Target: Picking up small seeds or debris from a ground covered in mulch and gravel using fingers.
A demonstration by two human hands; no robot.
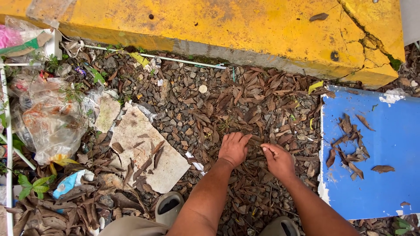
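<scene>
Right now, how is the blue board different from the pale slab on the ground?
The blue board is bright blue with chipped white edges; the pale slab is dull grey-white and stained. The board lies to the right of the hands, the slab to their left. The board runs out of view at the right edge, while the slab shows almost whole. Both lie flat with dry brown leaves on top.

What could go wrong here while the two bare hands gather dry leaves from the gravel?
The left hand and right hand press into dry leaves over gravel, so something sharp hidden underneath might cut them. The plastic bags and other litter nearby suggest more rubbish may lie under the leaves. Leaves already on the blue board could slide or blow off again.
</scene>
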